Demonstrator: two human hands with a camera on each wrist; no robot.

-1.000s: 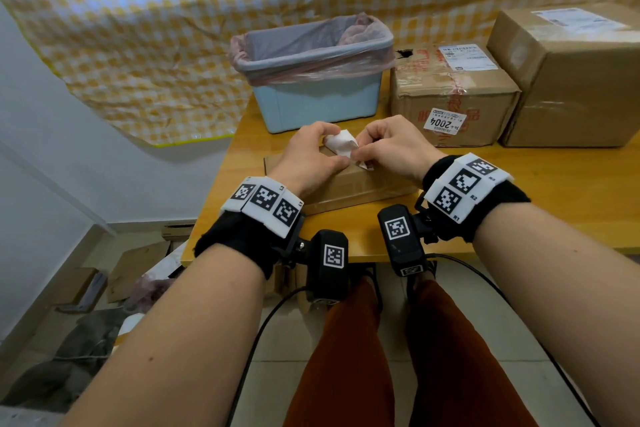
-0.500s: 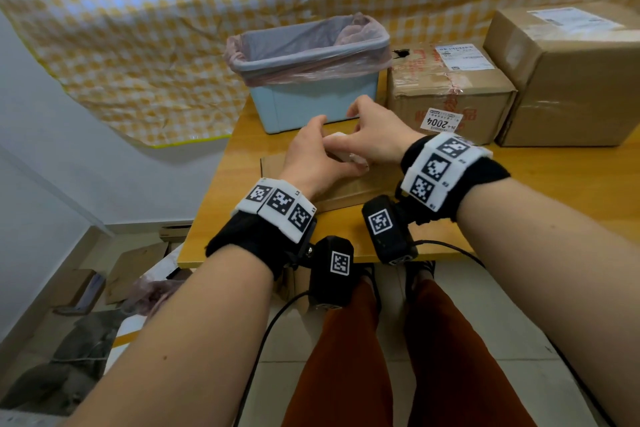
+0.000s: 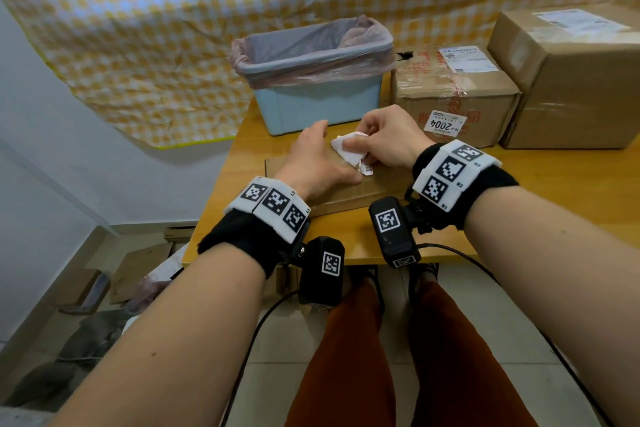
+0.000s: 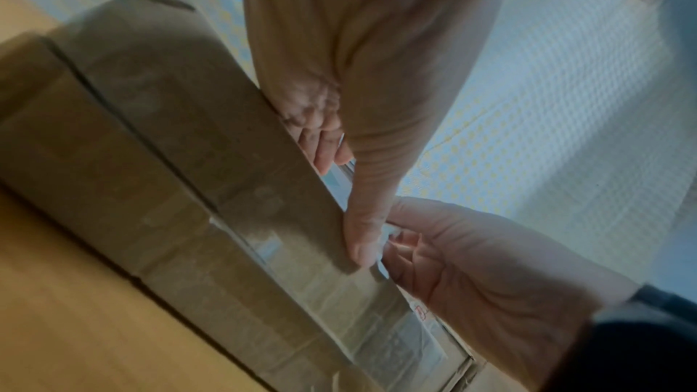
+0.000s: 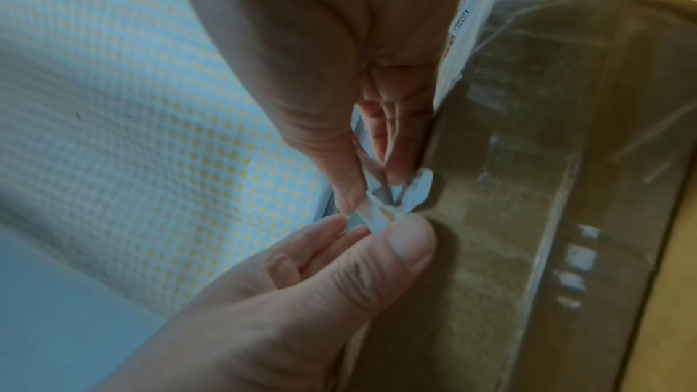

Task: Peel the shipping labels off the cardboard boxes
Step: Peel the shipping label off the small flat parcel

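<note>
Both hands have drawn back toward the person since a moment ago. Her right hand [image 3: 388, 139] pinches the half-peeled label [image 3: 348, 152]; the left hand [image 3: 317, 166] presses flat on the flat box [image 3: 377, 185], near the table's [image 3: 519, 184] front edge.

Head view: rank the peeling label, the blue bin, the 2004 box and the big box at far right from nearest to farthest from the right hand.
1. Peeling label: in the right hand's grip, over the flat box.
2. 2004 box and blue bin: box behind to the right, bin behind to the left; too close to call.
3. Big box: far right corner.
</note>
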